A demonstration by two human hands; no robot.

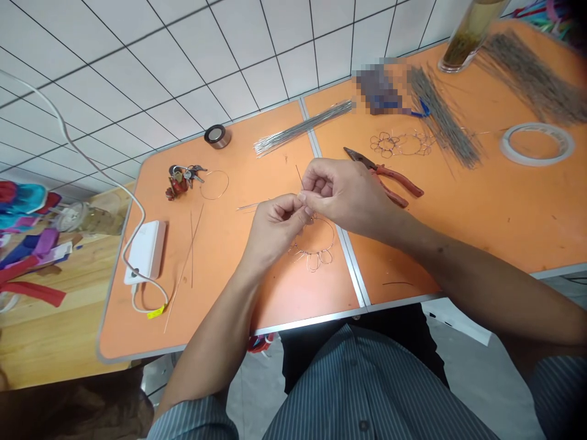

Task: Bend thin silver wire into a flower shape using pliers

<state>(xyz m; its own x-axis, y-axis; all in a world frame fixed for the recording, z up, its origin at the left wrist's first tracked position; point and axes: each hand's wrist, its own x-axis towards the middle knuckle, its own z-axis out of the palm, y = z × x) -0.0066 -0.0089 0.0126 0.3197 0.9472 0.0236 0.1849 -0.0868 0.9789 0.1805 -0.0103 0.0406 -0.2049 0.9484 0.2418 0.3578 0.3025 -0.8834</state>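
Both my hands meet over the middle of the orange folding table (284, 293), fingertips pinched together. My left hand (279, 229) grips a thin wire ring (333, 232) with small petal-like loops (313, 261) along its lower edge. In my right hand (342, 189) is a pinched piece of thin wire, whose free end (299, 174) sticks up beyond the fingers. The exact spot where wire and ring meet is hidden by my fingertips. Just beyond my right hand lie pliers with red handles (398, 180), jaws toward the wall.
Left are keys (181, 177), a tape roll (217, 136), a white power bank (145, 252) with a cable, and loose wires (191, 250). Wire bundles (302, 128), wire flower shapes (385, 144), a white tape ring (507, 146) and a glass of liquid (463, 46) lie toward the back and right.
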